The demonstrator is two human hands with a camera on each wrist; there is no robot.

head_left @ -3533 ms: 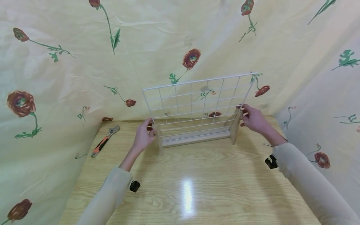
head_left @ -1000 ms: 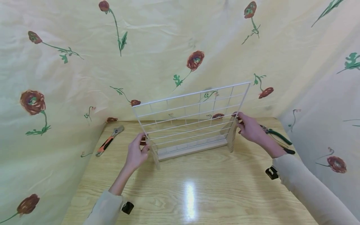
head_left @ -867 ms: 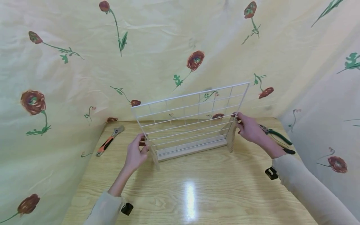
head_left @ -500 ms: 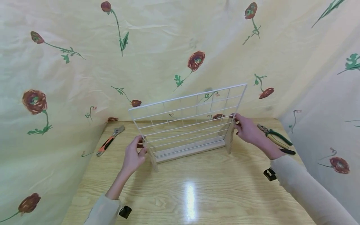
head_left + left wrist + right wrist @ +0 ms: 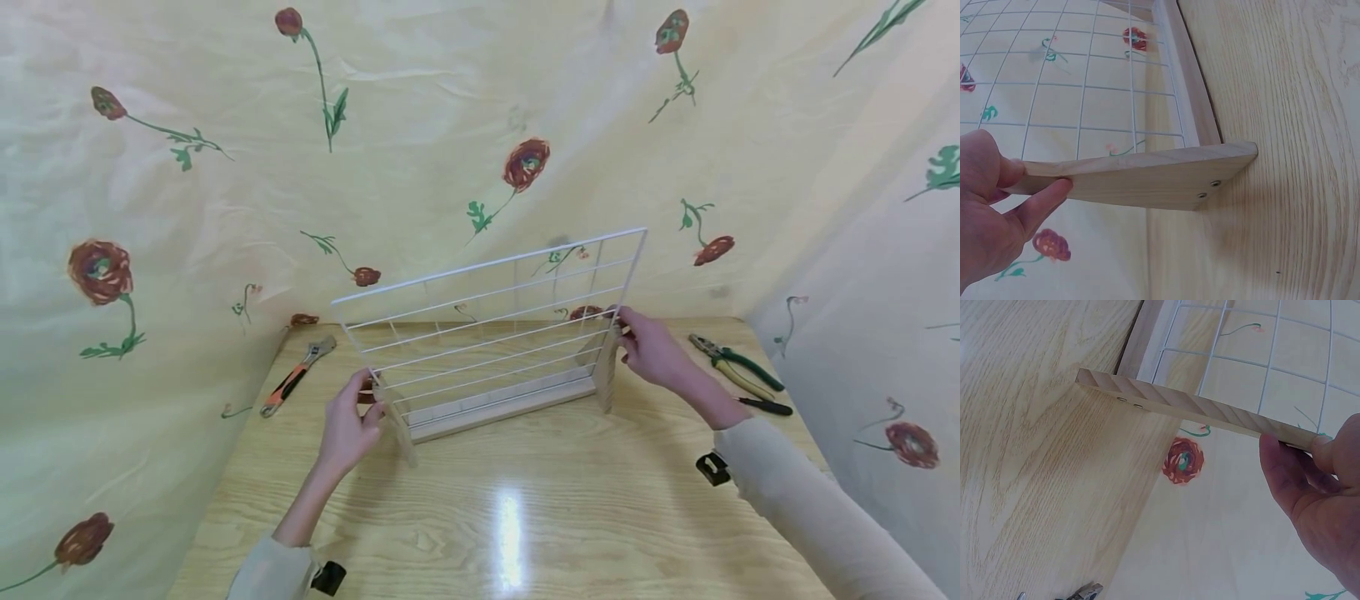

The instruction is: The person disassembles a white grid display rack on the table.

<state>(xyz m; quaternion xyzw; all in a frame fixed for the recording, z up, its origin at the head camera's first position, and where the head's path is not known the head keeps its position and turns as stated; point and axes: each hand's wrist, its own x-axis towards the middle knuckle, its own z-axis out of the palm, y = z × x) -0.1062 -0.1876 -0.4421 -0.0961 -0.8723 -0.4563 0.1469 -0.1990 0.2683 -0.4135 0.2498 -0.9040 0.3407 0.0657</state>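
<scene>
A rack with a white wire grid [image 5: 517, 286] stands at an angle on the wooden table, its left end nearer me. Wooden side pieces flank the grid, joined low down by a wooden crossbar [image 5: 510, 410]. My left hand [image 5: 349, 427] pinches the upper end of the left side piece [image 5: 1141, 178] between thumb and fingers. Two screw heads [image 5: 1215, 183] show low on that piece's outer face. On the opposite end, my right hand [image 5: 651, 346] pinches the top of the right side piece [image 5: 1191, 407]. The grid leans back above both hands.
An adjustable wrench [image 5: 298, 375] with orange and black handle lies left of the rack. On the right lie pliers [image 5: 738, 367] with green and yellow handles and a black-handled tool [image 5: 767, 406], partly covered by my forearm. A flowered sheet [image 5: 442, 108] hangs close behind.
Both hands have shifted the rack left and towards me, its left end coming further forward. The pliers and black handle on the right have come out from behind my right arm.
</scene>
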